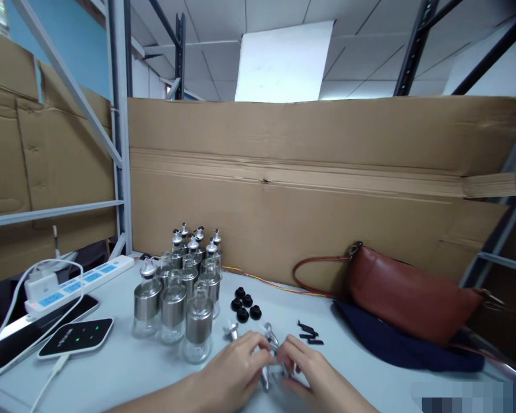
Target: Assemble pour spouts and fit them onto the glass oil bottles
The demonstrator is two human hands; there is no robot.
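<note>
My left hand (238, 367) has its thumb and fingers pinched together over the table, among small shiny silver metal parts (270, 334). What lies in the pinch is hidden by the fingers. Close beside it, my right hand (312, 367) curls its fingers inward over the same metal parts; its lower edge is blurred and its fingertips are partly covered. Just beyond the left hand lies another silver piece (231, 330). Several black round caps (242, 314) sit behind the hands. To their right are small black strips (308, 331).
Several glass bottles with metal bands (199, 321) stand left of the hands, some topped with silver spouts. Further left are a power strip (81, 284) and a charging pad (76, 337) with cables. A brown bag (408, 292) rests on dark blue cloth (382, 341). Cardboard (258, 223) walls the back.
</note>
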